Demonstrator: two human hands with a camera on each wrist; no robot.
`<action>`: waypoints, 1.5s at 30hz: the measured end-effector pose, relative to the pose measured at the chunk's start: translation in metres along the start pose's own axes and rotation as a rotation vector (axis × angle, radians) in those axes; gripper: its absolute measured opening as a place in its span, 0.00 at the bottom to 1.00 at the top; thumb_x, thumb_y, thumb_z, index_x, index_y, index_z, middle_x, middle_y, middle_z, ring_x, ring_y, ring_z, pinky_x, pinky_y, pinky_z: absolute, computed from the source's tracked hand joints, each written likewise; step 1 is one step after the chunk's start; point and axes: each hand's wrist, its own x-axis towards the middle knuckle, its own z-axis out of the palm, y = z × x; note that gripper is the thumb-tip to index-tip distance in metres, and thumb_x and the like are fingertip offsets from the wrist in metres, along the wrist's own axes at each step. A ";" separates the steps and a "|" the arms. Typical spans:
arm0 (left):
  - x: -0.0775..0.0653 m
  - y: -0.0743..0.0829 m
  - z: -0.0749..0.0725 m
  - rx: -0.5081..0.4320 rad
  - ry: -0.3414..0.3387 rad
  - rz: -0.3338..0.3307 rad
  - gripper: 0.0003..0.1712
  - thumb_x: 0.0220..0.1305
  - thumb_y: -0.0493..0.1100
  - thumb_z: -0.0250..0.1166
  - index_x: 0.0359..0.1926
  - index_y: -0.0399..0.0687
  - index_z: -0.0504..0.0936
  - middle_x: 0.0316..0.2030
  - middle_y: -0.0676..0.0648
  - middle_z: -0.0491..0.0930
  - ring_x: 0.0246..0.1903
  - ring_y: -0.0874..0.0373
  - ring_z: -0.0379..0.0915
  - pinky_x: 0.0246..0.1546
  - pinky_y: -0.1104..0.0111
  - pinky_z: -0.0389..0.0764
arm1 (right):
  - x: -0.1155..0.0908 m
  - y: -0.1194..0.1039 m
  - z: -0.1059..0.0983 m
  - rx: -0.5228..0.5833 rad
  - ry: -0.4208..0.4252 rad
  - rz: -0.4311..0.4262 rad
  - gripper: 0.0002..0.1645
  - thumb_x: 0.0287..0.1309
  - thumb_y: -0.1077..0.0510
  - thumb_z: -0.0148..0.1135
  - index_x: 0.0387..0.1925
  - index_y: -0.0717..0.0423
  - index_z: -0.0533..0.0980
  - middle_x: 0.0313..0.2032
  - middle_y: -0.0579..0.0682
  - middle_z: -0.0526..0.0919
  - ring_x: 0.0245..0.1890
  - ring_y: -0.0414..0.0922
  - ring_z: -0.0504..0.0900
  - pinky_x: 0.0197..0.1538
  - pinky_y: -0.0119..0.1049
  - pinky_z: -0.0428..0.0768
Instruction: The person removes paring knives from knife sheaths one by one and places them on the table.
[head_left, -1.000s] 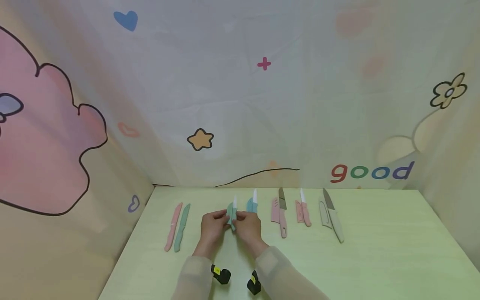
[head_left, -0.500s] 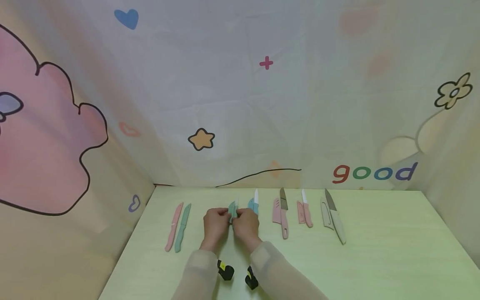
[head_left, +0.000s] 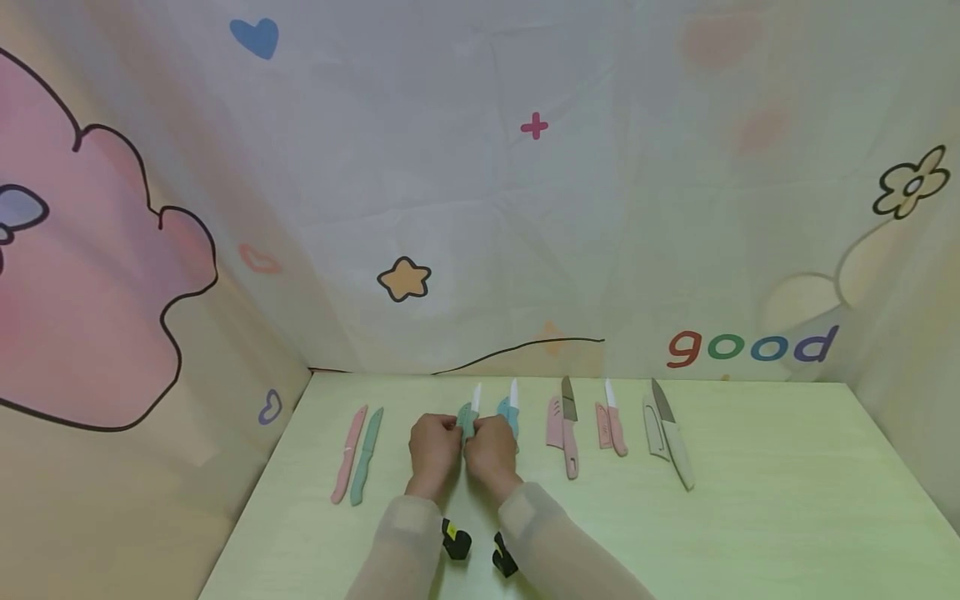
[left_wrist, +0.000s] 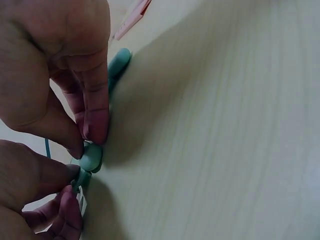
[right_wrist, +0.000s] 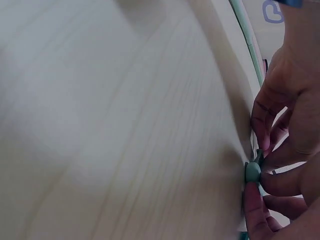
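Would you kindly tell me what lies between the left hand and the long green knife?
Head view: only bare table separates the left hand from the long green knife.

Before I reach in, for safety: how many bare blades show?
5, left to right: green knife in the right hand, blue knife beside it, long pink knife, short pink knife, grey knife farthest right.

In the head view, the right grip (head_left: 491, 450) hides much of the white-bladed green knife (head_left: 476, 400); the bottom edge cuts both sleeves (head_left: 401, 546).
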 end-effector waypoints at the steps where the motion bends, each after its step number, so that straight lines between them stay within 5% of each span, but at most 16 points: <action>1: 0.000 0.000 0.000 0.000 -0.002 -0.002 0.08 0.53 0.36 0.69 0.36 0.44 0.89 0.33 0.45 0.84 0.36 0.52 0.76 0.37 0.56 0.82 | 0.001 0.000 0.001 -0.004 -0.004 0.001 0.24 0.47 0.71 0.61 0.06 0.51 0.62 0.12 0.45 0.60 0.16 0.43 0.64 0.17 0.33 0.59; 5: 0.001 -0.001 0.001 -0.007 -0.009 -0.001 0.09 0.54 0.35 0.69 0.38 0.42 0.88 0.33 0.45 0.83 0.36 0.52 0.76 0.38 0.56 0.82 | 0.002 0.000 0.003 -0.044 -0.017 -0.005 0.26 0.50 0.69 0.63 0.08 0.50 0.60 0.19 0.49 0.64 0.21 0.45 0.65 0.19 0.34 0.63; 11: 0.002 -0.001 0.002 -0.020 -0.008 -0.016 0.11 0.56 0.35 0.69 0.41 0.41 0.87 0.33 0.44 0.83 0.35 0.51 0.76 0.38 0.56 0.82 | 0.003 0.001 0.007 -0.183 -0.020 -0.108 0.13 0.53 0.66 0.61 0.16 0.57 0.73 0.26 0.55 0.74 0.31 0.49 0.70 0.30 0.42 0.78; 15: 0.003 -0.002 0.002 -0.014 -0.001 -0.008 0.11 0.56 0.37 0.70 0.41 0.41 0.87 0.32 0.45 0.83 0.35 0.52 0.75 0.37 0.56 0.81 | 0.003 0.002 0.009 -0.268 -0.026 -0.160 0.05 0.55 0.64 0.61 0.26 0.62 0.78 0.27 0.57 0.74 0.33 0.50 0.71 0.32 0.42 0.80; 19: 0.002 -0.001 0.001 -0.012 0.008 0.022 0.12 0.56 0.39 0.71 0.41 0.40 0.87 0.31 0.44 0.82 0.35 0.51 0.75 0.36 0.56 0.80 | 0.002 0.002 0.007 -0.303 -0.027 -0.182 0.07 0.53 0.64 0.62 0.32 0.65 0.79 0.30 0.58 0.74 0.35 0.51 0.71 0.33 0.42 0.80; 34: 0.002 -0.001 0.001 -0.034 -0.001 0.002 0.12 0.57 0.40 0.70 0.43 0.41 0.87 0.31 0.45 0.80 0.31 0.52 0.72 0.31 0.58 0.79 | 0.001 0.006 0.008 -0.243 -0.053 -0.187 0.13 0.47 0.67 0.63 0.39 0.67 0.79 0.32 0.58 0.72 0.33 0.50 0.71 0.32 0.44 0.79; 45: -0.003 -0.001 -0.004 -0.065 0.014 -0.007 0.15 0.58 0.41 0.70 0.45 0.40 0.86 0.31 0.44 0.79 0.31 0.52 0.72 0.32 0.58 0.79 | -0.002 0.005 0.002 -0.205 -0.044 -0.179 0.13 0.55 0.67 0.60 0.43 0.68 0.78 0.35 0.59 0.72 0.36 0.49 0.70 0.32 0.43 0.80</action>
